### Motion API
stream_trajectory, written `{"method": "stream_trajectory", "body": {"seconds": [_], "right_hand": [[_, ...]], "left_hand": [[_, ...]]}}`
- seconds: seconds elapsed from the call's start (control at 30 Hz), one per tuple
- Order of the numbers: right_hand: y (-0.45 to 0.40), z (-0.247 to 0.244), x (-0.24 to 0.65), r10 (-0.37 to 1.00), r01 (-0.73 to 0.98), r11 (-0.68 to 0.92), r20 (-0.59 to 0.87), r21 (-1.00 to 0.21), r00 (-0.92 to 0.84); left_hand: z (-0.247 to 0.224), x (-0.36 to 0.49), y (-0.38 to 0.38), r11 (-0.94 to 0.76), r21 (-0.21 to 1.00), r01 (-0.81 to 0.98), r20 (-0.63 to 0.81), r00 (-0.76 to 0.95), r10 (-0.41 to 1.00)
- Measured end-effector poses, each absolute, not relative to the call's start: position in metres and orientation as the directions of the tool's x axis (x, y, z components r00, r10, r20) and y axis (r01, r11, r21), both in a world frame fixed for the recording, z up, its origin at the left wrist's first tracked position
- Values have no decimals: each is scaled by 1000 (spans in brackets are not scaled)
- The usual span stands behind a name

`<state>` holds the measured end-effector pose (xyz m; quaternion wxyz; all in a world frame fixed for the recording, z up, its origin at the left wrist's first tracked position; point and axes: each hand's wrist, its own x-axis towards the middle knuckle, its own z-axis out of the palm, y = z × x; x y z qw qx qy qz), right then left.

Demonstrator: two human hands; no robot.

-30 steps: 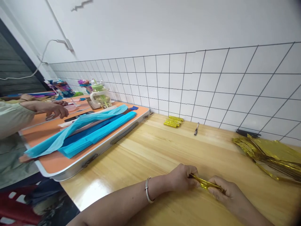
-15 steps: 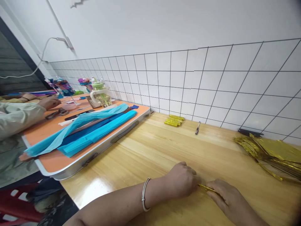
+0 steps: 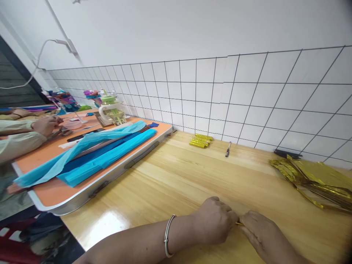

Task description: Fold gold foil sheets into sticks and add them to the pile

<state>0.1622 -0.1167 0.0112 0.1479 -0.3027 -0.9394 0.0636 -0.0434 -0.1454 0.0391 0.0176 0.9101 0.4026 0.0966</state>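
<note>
Low in the head view, my left hand [image 3: 216, 220], with a bangle at the wrist, is curled closed around one end of a thin gold strip [image 3: 239, 223]. My right hand [image 3: 261, 233] pinches the strip's other end, its fingers almost touching the left hand. Only a short bit of gold shows between them. Several rolled gold pieces [image 3: 200, 140] lie side by side near the wall. To the right rests a stack of gold foil sheets [image 3: 321, 174] with loose fringed ends.
A small pen-like tool [image 3: 228, 149] lies near the wall, and a black object [image 3: 287, 154] behind the foil. At left, an orange table [image 3: 44, 194] holds blue paper [image 3: 110, 159], a green-lidded jug [image 3: 112, 112] and another person's hands [image 3: 46, 125].
My two hands have come closer together, and less of the gold strip shows between them. The other person's hands have shifted, and the camera view has turned slightly right.
</note>
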Motion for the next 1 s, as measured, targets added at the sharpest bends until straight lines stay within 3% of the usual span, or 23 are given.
{"method": "stream_trajectory", "body": {"seconds": [0.2,0.37,0.53,0.67,1.0], "right_hand": [[-114,8,168,636,593,765,150,-252,-757],[-113,17,166,702,639,665,34,-387,-711],[-110,31,166,679,582,543,-91,-605,-728],[-104,30,174,703,592,435,-156,-678,-694],[-98,26,181,742,562,230,-231,-795,-630]], "left_hand": [[45,-45,-144,-646,165,745,111,637,763],[45,-51,-142,-601,282,748,81,605,792],[46,-63,-136,-539,521,661,39,613,789],[47,-71,-132,-418,709,567,13,583,813],[46,-77,-126,-215,807,550,-80,463,883]]}}
